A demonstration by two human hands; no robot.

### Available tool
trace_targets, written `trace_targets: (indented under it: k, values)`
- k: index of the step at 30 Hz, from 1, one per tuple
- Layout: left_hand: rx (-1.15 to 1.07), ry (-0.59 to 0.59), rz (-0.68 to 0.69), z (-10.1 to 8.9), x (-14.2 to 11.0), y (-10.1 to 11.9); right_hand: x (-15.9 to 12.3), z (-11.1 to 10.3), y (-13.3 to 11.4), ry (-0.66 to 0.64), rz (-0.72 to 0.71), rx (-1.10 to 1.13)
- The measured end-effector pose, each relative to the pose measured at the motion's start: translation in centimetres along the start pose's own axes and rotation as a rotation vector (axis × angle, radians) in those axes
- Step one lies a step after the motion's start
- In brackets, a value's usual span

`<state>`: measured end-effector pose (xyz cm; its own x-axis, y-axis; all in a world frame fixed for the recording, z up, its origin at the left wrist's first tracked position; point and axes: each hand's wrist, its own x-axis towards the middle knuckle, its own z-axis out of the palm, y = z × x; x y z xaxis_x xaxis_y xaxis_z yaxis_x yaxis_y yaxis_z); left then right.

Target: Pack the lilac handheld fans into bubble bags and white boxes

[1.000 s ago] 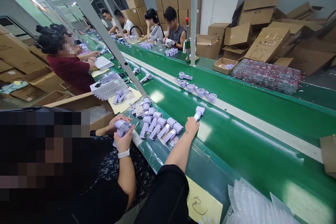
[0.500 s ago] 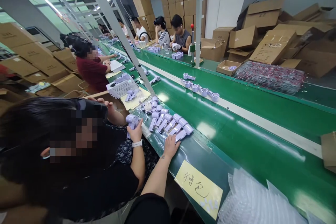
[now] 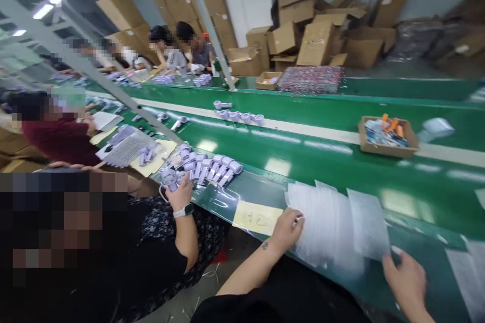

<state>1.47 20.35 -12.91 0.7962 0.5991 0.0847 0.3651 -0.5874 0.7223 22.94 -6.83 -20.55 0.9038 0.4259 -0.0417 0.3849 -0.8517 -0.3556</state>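
Observation:
My left hand [image 3: 288, 229] is closed, fingers curled at the left edge of a fanned stack of translucent bubble-wrap bags [image 3: 322, 227]. A small white bit shows between its fingertips, too blurred to name. At the stack's lower right, my right hand [image 3: 406, 280] has thumb and finger at the corner of the topmost bubble-wrap bag [image 3: 369, 222] and appears to pinch it. Left of my left hand lies a yellow paper [image 3: 255, 216] with handwriting. Farther left, rows of lilac handheld fans [image 3: 215, 167] lie on the bench.
A co-worker sits close on my left, one hand [image 3: 182, 193] on a lilac fan. The green conveyor belt [image 3: 314, 159] carries several fans and a carton [image 3: 390, 150] of orange and blue items. More bags [image 3: 470, 267] lie at right. A metal frame post [image 3: 125, 96] slants across the left.
My view has swung right. My left hand has left the lilac fans and come to the bag stack. My right hand has come into view at the bags' right corner.

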Motion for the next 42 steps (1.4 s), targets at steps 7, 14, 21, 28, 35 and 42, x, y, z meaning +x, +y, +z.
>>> trace_targets:
  k: [7,14,21,28,35,42]
  values:
    - [0.363,-0.549,0.697,8.9,-2.4,10.3,-1.0,0.5,0.1,-0.114,0.01,-0.065]
    - [0.639,-0.575,0.6,14.0,-0.9,12.3,-1.1,0.5,2.0,-0.191,-0.085,-0.017]
    - [0.424,-0.236,0.169,8.0,-4.9,9.4,-1.8,0.1,3.0,-0.229,-0.229,-0.014]
    - [0.393,0.212,-0.78,-3.2,-1.3,-0.5,-3.3,0.1,3.9,-0.171,-0.199,0.124]
    - [0.265,-0.033,-0.802,-3.5,0.1,-4.5,-5.2,-2.8,2.4,-0.158,0.001,0.388]
    - [0.262,0.003,-0.747,-7.2,0.7,-3.3,-6.9,-5.3,1.2,-0.167,0.198,0.666]
